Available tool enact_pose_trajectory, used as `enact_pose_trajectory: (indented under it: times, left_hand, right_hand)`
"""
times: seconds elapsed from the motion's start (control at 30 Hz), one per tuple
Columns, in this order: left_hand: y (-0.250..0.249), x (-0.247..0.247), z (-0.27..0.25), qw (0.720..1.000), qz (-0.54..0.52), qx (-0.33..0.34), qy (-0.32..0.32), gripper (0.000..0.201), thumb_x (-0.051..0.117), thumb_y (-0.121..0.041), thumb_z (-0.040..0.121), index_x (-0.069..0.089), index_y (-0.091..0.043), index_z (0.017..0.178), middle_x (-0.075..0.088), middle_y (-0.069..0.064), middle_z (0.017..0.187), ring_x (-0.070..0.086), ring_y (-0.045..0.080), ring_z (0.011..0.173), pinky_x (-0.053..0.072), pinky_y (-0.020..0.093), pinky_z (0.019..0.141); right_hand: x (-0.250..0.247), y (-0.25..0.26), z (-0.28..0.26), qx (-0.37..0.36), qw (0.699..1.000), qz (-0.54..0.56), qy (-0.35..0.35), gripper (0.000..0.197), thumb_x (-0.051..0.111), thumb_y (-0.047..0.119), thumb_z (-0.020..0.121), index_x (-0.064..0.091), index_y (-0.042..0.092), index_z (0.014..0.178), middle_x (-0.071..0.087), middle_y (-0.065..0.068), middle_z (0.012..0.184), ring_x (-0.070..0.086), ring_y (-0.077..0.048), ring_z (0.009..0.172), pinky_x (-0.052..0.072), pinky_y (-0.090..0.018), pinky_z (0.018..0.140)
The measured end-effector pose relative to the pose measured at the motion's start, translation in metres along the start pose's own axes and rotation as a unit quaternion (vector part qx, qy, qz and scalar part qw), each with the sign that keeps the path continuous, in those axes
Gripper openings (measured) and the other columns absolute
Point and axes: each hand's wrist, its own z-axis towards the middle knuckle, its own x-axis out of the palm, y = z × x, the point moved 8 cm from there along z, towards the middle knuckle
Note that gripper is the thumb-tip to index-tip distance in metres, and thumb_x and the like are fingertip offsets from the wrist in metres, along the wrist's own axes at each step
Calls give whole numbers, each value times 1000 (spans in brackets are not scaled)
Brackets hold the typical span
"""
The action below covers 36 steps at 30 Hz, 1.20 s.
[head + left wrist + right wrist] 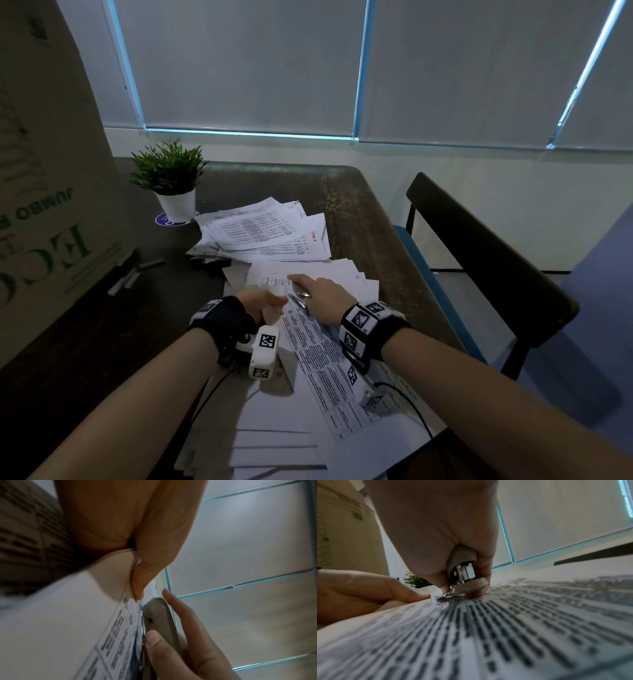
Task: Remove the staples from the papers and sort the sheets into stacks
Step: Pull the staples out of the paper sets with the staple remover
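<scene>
A printed, stapled set of sheets (pixel 325 356) lies slanted over loose papers in front of me. My left hand (pixel 265 305) pinches its top corner between thumb and fingers (pixel 139 585). My right hand (pixel 320 294) grips a grey staple remover (pixel 464 574), whose metal tip bites into the corner of the sheets (pixel 505 628) right beside the left thumb (pixel 409 595). In the left wrist view the staple remover (pixel 157 616) lies along the paper's edge under my right fingers (pixel 185 622). The staple itself is too small to make out.
A fanned pile of printed pages (pixel 263 229) lies farther back on the dark wooden table (pixel 359 212), with more loose white sheets (pixel 274 431) near me. A potted plant (pixel 171 181) stands back left, a big cardboard box (pixel 44 192) at left, a chair (pixel 479 246) at right.
</scene>
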Motion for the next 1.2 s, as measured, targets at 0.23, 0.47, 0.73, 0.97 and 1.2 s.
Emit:
enact_pose_trajectory:
  times: [0.23,0.47,0.73,0.97,1.2]
  left_hand:
    - [1,-3,7,999,38,-14,2,7,56,0,91,51,0,86,48,12,69,54,11,37,45,19,39]
    - [7,-16,31,995,83,5,-54,20,68,-5,83,56,4,95,58,19,92,58,26,87,50,43,86]
    - [14,-31,66,984,150,13,-96,56,78,-12,68,55,11,112,64,28,105,64,41,98,51,56,87]
    - [-2,3,-21,991,112,-54,42,37,75,-8,74,57,7,103,64,22,85,63,33,67,53,39,66]
    - [-5,2,-38,991,111,-27,64,16,65,9,78,65,6,94,72,19,88,71,30,74,59,46,66]
  right_hand:
    - [-4,10,5,-13,1000,-10,-18,40,50,19,100,49,27,139,65,-6,114,62,-29,101,37,-28,70]
    - [-6,15,8,34,999,-15,-9,29,49,19,99,68,21,121,65,-5,125,59,-27,112,44,-29,83]
    - [8,-39,4,190,916,335,-109,29,47,17,88,72,31,91,70,-7,105,66,-31,92,57,-45,83]
    - [20,-87,-22,276,692,606,-277,44,32,19,103,43,47,136,61,-12,101,60,-31,82,53,-44,73]
    - [13,-117,-42,404,634,603,-267,40,48,21,98,48,1,133,59,-28,125,63,-37,96,57,-47,69]
